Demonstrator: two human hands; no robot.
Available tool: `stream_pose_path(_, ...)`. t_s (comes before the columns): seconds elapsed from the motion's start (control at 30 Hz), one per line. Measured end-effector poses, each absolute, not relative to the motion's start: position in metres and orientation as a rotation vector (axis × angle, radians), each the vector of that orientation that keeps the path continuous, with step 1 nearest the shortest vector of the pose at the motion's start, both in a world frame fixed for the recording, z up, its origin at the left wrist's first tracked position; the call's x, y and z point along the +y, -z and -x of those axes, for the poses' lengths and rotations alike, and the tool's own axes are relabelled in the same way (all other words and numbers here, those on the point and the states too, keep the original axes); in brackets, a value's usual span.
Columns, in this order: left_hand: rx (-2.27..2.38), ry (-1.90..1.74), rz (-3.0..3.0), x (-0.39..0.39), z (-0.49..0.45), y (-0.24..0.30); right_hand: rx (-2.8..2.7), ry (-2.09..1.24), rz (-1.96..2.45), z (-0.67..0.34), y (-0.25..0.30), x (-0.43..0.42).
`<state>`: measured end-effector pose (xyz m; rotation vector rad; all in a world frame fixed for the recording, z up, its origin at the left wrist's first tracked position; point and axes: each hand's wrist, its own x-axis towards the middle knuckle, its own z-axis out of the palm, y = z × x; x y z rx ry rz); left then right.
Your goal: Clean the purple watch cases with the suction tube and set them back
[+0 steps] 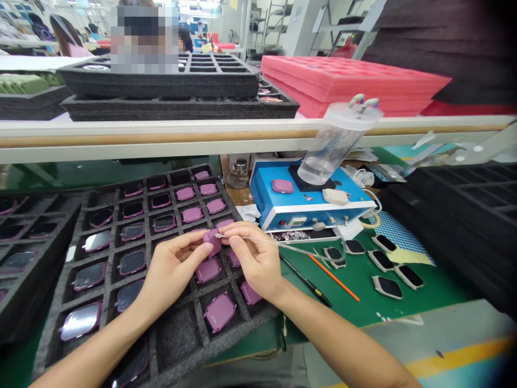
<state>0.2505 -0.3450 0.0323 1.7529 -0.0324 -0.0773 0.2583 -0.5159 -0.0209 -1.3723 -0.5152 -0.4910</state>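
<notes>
My left hand [177, 264] pinches a purple smartwatch case [212, 242] above a black foam tray [181, 331]. In my right hand [258, 261] is a thin clear tube [291, 247], its small metal tip [219, 235] held against or very close to the case; contact cannot be told. The tube trails right toward a blue machine [264, 196]. Beneath my hands, the tray's right-hand cells hold purple cases such as a lower one [220, 312]. Cells on its left carry dark glass-faced watch pieces [133, 262].
On the machine stand a clear cylinder [323, 153], a purple case [282, 186] and a beige case [336, 196]. An orange stick [335, 277], a black pen-like tool [307, 280] and several beige watch cases [388, 286] lie right. A shelf edge [161, 140] crosses behind; a person sits beyond.
</notes>
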Motion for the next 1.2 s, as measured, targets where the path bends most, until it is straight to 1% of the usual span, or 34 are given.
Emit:
stream_pose_path(0.4,-0.071,0.082,-1.802,-0.346,-0.25,-0.03,-0.539,0.513,1.389,-0.257,0.019,-0.517)
stream_pose_path(0.5,-0.12,0.076,-1.923,-0.343,-0.241,-0.038,-0.516,0.535,1.363,-0.251,0.02,-0.517)
stream_pose_path(0.6,-0.227,0.042,-2.19,-0.332,-0.245,-0.056,-0.405,0.587,1.282,-0.246,0.021,-0.518)
stream_pose_path(0.67,-0.289,-0.041,-2.424,-0.321,-0.268,-0.069,-0.38,0.558,1.264,-0.244,0.021,-0.518)
stream_pose_path(0.77,-0.254,-0.168,-2.797,-0.309,-0.335,-0.081,-0.417,0.494,1.297,-0.242,0.022,-0.518)
stream_pose_path(0.87,-0.174,-0.097,-2.9,-0.31,-0.414,-0.08,-0.434,0.496,1.336,-0.242,0.022,-0.518)
stream_pose_path(0.97,-0.156,0.026,-2.977,-0.308,-0.459,-0.07,-0.438,0.482,1.354,-0.243,0.022,-0.517)
stream_pose_path(1.07,-0.166,-0.066,-3.016,-0.291,-0.454,-0.063,-0.439,0.47,1.365,-0.244,0.022,-0.518)
stream_pose_path(1.2,-0.211,-0.329,-3.026,-0.264,-0.399,-0.07,-0.426,0.477,1.393,-0.244,0.022,-0.518)
